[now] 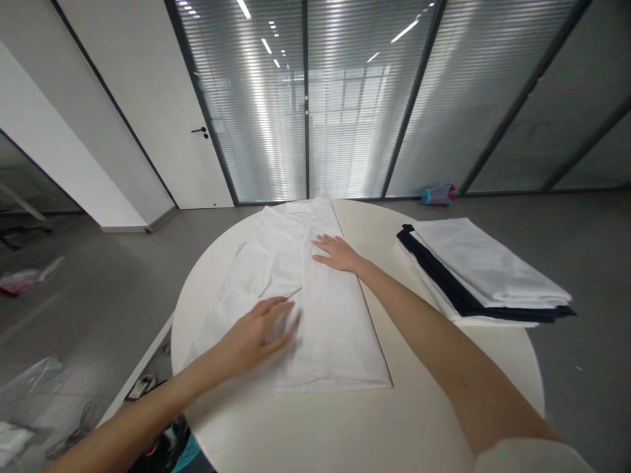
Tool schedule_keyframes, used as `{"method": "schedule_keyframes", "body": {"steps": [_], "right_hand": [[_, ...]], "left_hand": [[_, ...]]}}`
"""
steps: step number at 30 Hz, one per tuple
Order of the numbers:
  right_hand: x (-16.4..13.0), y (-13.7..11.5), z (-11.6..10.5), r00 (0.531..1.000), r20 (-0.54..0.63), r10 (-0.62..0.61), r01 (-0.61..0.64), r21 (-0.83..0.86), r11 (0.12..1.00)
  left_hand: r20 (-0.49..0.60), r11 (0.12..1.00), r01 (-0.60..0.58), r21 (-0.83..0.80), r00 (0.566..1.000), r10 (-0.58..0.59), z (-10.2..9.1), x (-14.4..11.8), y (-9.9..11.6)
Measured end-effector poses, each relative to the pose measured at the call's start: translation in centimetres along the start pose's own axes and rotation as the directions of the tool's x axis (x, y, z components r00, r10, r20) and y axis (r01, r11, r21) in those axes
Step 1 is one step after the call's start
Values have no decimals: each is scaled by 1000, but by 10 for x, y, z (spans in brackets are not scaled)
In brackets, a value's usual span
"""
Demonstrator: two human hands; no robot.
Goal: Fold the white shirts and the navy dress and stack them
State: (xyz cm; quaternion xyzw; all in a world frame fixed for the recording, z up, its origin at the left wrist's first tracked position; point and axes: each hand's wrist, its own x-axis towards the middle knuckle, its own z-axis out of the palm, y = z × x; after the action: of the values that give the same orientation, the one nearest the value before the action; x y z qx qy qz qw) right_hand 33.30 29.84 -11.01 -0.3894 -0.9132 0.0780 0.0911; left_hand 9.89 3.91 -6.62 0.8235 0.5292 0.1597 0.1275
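A white cloth garment (335,335) lies spread on the round white table (394,427), its right part in a long flat panel and its left part wrinkled. Its exact kind is hard to make out. My right hand (338,253) rests flat on the upper part of the panel, fingers spread. Lower down, my left hand (263,332) is over the middle of the garment, fingers apart and partly blurred, with nothing visible in them. Whether it touches the cloth I cannot tell.
A stack of folded white and dark navy cloth (488,263) sits at the table's right edge. A blue and pink cylindrical object (438,194) lies on the floor by the glass partition. Plastic bags (34,381) and other items are on the floor at left.
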Motion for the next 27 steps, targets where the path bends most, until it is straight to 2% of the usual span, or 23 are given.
{"method": "schedule_keyframes", "body": {"steps": [1,2,4,6,8,11,14,17,19,21,24,26,27], "right_hand": [[-1,0,0,1000,-16,1,-1,4,1000],[-1,-1,-1,1000,-32,2,-2,4,1000],[-1,-3,-4,998,-68,-3,2,-6,1000],[1,-9,-9,994,-111,-8,5,-20,1000],[3,-22,-16,987,-158,-15,11,-31,999],[4,-57,-26,980,-175,-97,97,-9,995],[-5,-110,-27,947,-77,-313,319,86,944],[-25,-161,-15,873,81,-482,467,152,871],[-40,-184,-5,836,182,-518,496,154,855],[-52,-198,2,826,234,-513,498,123,858],[-59,-210,4,843,206,-497,501,36,865],[-56,-220,0,823,133,-552,559,-22,829],[-53,-227,-2,798,87,-596,601,-44,798]], "left_hand": [[-98,993,114,-38,988,-117,-12,-14,-12],[-196,972,222,-75,953,-232,-22,-27,-25],[-327,913,378,-153,853,-408,-38,-56,-52],[-362,853,491,-178,773,-521,-46,-82,-73],[-307,798,590,-121,742,-596,-47,-104,-82],[-159,737,676,-1,727,-668,-41,-125,-77],[-95,707,707,21,705,-703,-34,-133,-65],[-64,710,704,-9,708,-703,-30,-139,-62],[-59,721,690,-65,719,-693,-27,-142,-63],[-46,724,667,-178,729,-683,-26,-146,-64],[-5,682,627,-377,735,-678,-25,-150,-61],[-27,663,597,-451,733,-679,-26,-150,-58],[-60,664,582,-470,729,-682,-26,-149,-57]]}}
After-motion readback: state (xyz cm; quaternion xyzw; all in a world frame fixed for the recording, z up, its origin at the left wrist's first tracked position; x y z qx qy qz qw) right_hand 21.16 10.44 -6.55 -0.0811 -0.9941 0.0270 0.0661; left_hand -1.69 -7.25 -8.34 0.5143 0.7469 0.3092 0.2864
